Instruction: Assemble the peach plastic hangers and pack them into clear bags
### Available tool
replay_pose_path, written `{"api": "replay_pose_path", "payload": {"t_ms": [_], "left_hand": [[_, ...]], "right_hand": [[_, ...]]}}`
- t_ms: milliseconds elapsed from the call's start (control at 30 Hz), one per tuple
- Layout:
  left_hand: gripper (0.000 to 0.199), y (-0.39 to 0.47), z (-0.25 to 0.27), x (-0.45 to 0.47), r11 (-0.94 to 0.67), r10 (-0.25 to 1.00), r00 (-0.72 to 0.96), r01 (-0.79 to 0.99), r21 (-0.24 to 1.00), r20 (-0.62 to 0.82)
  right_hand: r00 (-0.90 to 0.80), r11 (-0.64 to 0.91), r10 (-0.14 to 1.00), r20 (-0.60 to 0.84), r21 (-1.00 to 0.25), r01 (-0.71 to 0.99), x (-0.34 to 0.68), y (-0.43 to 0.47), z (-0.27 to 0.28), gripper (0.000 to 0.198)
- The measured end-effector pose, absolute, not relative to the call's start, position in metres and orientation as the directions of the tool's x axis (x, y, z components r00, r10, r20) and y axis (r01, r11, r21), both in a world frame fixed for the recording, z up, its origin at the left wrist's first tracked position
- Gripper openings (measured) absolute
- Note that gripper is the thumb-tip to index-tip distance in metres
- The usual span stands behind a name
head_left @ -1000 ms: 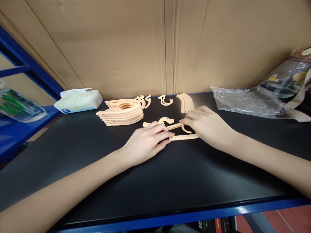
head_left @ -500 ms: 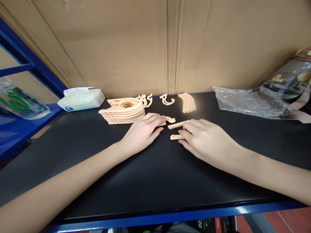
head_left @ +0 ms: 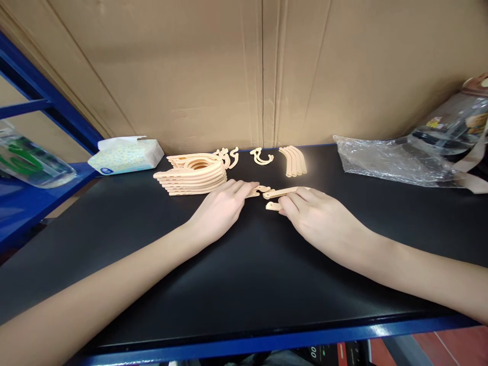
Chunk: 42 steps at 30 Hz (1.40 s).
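Note:
My left hand [head_left: 220, 206] is closed on a beige plastic hanger hook [head_left: 264, 188], mostly covered by its fingers, with a curved end sticking out to the right. My right hand [head_left: 310, 211] grips a pair of beige hanger arms, an upper arm [head_left: 280, 192] and a lower arm [head_left: 272, 206]. Their holed ends point left, the upper one right at the hook; whether the two touch I cannot tell. Beside my left hand sits a stack of folded beige hangers [head_left: 190, 183].
Loose hooks [head_left: 261, 156] and several hanger arms [head_left: 293, 161] lie at the back of the black table [head_left: 244, 284]. A tissue pack [head_left: 127, 156] is back left. A clear plastic bag [head_left: 375, 161] and a bottle [head_left: 444, 127] stand right. Cardboard [head_left: 190, 76] walls the back.
My right hand has shifted slightly up and left, bringing the upper arm's end to the hook. The lower arm has risen closer to the upper one. My left fingers have drawn together.

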<state>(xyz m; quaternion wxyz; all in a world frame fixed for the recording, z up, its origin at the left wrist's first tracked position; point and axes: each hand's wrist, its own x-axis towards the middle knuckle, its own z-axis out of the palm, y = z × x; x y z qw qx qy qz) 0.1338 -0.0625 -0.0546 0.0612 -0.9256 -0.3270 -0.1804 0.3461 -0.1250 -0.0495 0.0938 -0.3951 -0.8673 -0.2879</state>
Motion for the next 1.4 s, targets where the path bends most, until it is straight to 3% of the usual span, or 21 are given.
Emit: {"api": "replay_pose_path", "payload": {"t_ms": [133, 500, 700, 967, 1167, 1267, 1400], "left_hand": [[0.030, -0.063, -0.053, 0.134, -0.764, 0.571, 0.726, 0.641, -0.076, 0.383], [0.029, -0.062, -0.056, 0.135, -0.741, 0.576, 0.716, 0.661, -0.117, 0.394], [0.036, -0.062, -0.053, 0.134, -0.736, 0.568, 0.728, 0.658, -0.160, 0.382], [0.033, -0.069, -0.047, 0.136, -0.651, 0.540, 0.675, 0.713, -0.258, 0.503], [0.028, -0.077, -0.048, 0.140, -0.638, 0.628, 0.618, 0.757, -0.142, 0.474], [0.036, -0.080, -0.048, 0.141, -0.638, 0.679, 0.617, 0.764, -0.096, 0.397], [0.031, -0.081, -0.047, 0.141, -0.689, 0.696, 0.655, 0.725, 0.015, 0.296]], "right_hand": [[-0.654, 0.495, 0.641, 0.401, 0.435, 0.752, 0.345, -0.125, -0.050, 0.011], [-0.670, 0.476, 0.592, 0.449, 0.476, 0.740, 0.342, -0.126, -0.050, 0.019], [-0.638, 0.505, 0.635, 0.437, 0.391, 0.770, 0.343, -0.123, -0.049, 0.017], [-0.687, 0.576, 0.610, 0.395, 0.374, 0.727, 0.352, -0.109, -0.058, 0.016], [-0.665, 0.633, 0.646, 0.375, 0.223, 0.741, 0.357, -0.102, -0.059, 0.009], [-0.669, 0.666, 0.646, 0.367, 0.159, 0.729, 0.357, -0.100, -0.058, 0.013], [-0.673, 0.697, 0.631, 0.386, 0.100, 0.710, 0.357, -0.101, -0.057, 0.011]]}}
